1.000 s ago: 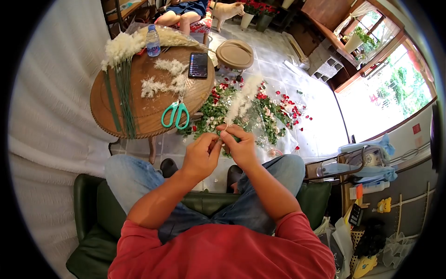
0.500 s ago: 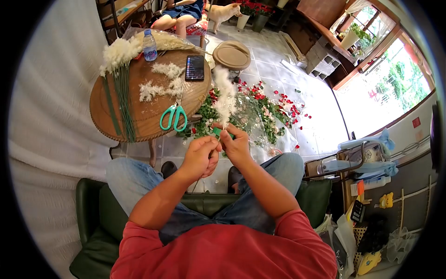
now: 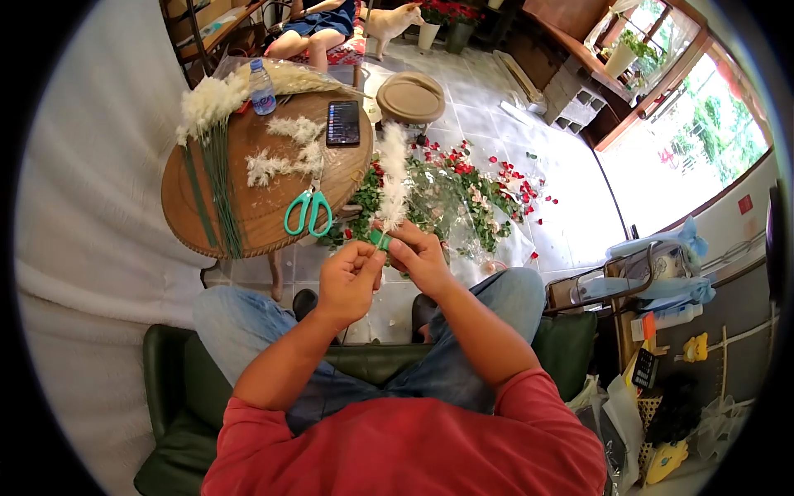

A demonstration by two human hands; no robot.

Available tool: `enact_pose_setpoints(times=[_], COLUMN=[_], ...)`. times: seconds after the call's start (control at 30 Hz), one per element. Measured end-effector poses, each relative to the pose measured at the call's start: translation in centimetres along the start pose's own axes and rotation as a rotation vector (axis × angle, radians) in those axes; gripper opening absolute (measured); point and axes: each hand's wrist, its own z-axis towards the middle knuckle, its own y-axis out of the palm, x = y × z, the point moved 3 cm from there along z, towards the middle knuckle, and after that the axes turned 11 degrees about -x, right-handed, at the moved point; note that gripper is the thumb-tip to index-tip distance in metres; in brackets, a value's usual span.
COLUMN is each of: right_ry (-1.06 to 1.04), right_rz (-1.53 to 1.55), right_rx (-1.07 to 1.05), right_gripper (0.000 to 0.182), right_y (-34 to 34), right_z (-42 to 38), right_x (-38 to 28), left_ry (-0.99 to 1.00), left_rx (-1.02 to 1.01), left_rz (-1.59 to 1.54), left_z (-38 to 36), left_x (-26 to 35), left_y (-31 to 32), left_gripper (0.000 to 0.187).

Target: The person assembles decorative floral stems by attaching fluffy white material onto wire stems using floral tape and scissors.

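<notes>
A fluffy white plume [image 3: 393, 178] stands nearly upright in front of me on a thin stem. My left hand [image 3: 347, 279] is closed, its fingertips pinching the stem below the fluff. At the base of the fluff, my right hand [image 3: 420, 255] grips a small roll of green tape [image 3: 380, 240] between thumb and fingers. The two hands are close together, and the lower stem is mostly hidden. Left of them, teal-handled scissors [image 3: 308, 212] lie on the round wooden table [image 3: 186, 186]. Loose white tufts [image 3: 269, 167] lie beyond the scissors.
The table also bears white plumes [image 3: 207, 107] on green stems, a water bottle [image 3: 262, 89] and a phone [image 3: 342, 124]. Rose cuttings and petals [image 3: 475, 194] litter the floor ahead, near a round stool [image 3: 411, 95]. A person [image 3: 318, 29] sits beyond, beside a dog [image 3: 389, 29].
My left hand has risen slightly and turned, its fingertips now at the stem just below the tape. The plume has shifted a little left and straightened.
</notes>
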Motion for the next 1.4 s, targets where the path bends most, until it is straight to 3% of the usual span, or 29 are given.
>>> enact_pose_setpoints(times=[0.13, 0.2, 0.37, 0.4, 0.47, 0.53, 0.67, 0.73, 0.8, 0.87, 0.9, 0.97, 1.0, 1.07, 1.1, 1.17, 1.2, 1.27, 1.33, 1.4], right_ry=[0.129, 0.219, -0.019, -0.030, -0.023, 0.021, 0.045, 0.064, 0.050, 0.124, 0.126, 0.121, 0.120, 0.103, 0.108, 0.120, 0.109, 0.098, 0.176, 0.220], right_rz=[-0.255, -0.081, -0.106, -0.096, 0.205, 0.235, -0.022, -0.058, -0.030, -0.014, -0.042, -0.055, -0.080, -0.092, -0.073, -0.039, -0.025, -0.004, 0.011, 0.021], right_rx=[0.059, 0.035, -0.117, -0.111, -0.116, -0.099, -0.043, -0.039, -0.028, -0.045, -0.051, -0.054, -0.054, -0.040, -0.027, -0.015, -0.010, -0.004, 0.003, 0.011], right_gripper=[0.036, 0.035, 0.029, 0.029, 0.025, 0.020, 0.016, 0.016, 0.016, 0.016, 0.017, 0.017, 0.018, 0.020, 0.020, 0.021, 0.021, 0.022, 0.019, 0.021], right_y=[-1.1, -1.1, -1.2, -0.8, -0.1, -0.6, -1.2, -1.6, -1.7, -1.5, -1.6, -1.4, -1.3, -1.3, -1.4, -1.1, -0.9, -0.9, -1.0, -1.3], right_z=[0.4, 0.3, 0.8, 0.7, 0.6, 0.4, -0.1, -0.3, -0.4, -0.6, -0.6, -0.8, -1.1, -1.4, -1.5, -2.2, -2.3, -2.7, -2.9, -2.9], right_x=[1.2, 1.8, 1.4, 0.9, -0.1, -0.1, -1.1, -1.2, -1.4, -1.2, -1.0, -1.3, -1.6, -2.0, -1.6, -1.1, -1.4, -1.8, -1.8, -1.7], left_ry=[-0.188, -0.287, -0.294, -0.299, -0.364, -0.386, -0.423, -0.342, 0.190, 0.217, 0.211, -0.107, -0.112, -0.390, -0.394, -0.672, -0.679, -0.628, -0.456, -0.399], left_rx=[-0.102, -0.137, -0.122, -0.127, -0.127, -0.145, -0.172, -0.163, 0.128, 0.211, 0.206, 0.149, 0.143, -0.005, -0.013, -0.227, -0.228, -0.178, -0.108, -0.095], left_rz=[-0.112, -0.168, -0.144, -0.130, -0.255, -0.291, -0.262, -0.066, 1.110, 1.480, 1.491, 1.645, 1.659, 1.685, 1.699, 1.614, 1.619, 0.724, 0.380, 0.275], left_z=[-0.1, 0.0, 0.0, 0.0, 0.0, 0.2, 0.7, 1.7, 3.5, 5.3, 5.8, 6.4, 6.2, 6.1, 5.9, 4.8, 4.0, 0.4, -4.3, -9.1], left_x=[2.0, 1.9, 1.0, 1.2, 1.7, 1.3, 0.9, -0.3, 1.7, 2.1, 2.2, 1.8, 2.5, 3.3, 4.4, 5.2, 5.3, 5.0, 5.1, 6.2], left_y=[-0.3, -0.2, 0.1, 0.3, 0.8, 0.5, 0.1, -2.5, -5.4, -8.5, -9.2, -10.4, -9.9, -9.4, -8.8, -8.4, -9.0, -10.1, -8.1, -4.1], left_gripper=[0.013, 0.016, 0.023, 0.023, 0.025, 0.026, 0.024, 0.022, 0.023, 0.032, 0.032, 0.035, 0.035, 0.035, 0.035, 0.035, 0.035, 0.033, 0.030, 0.030])
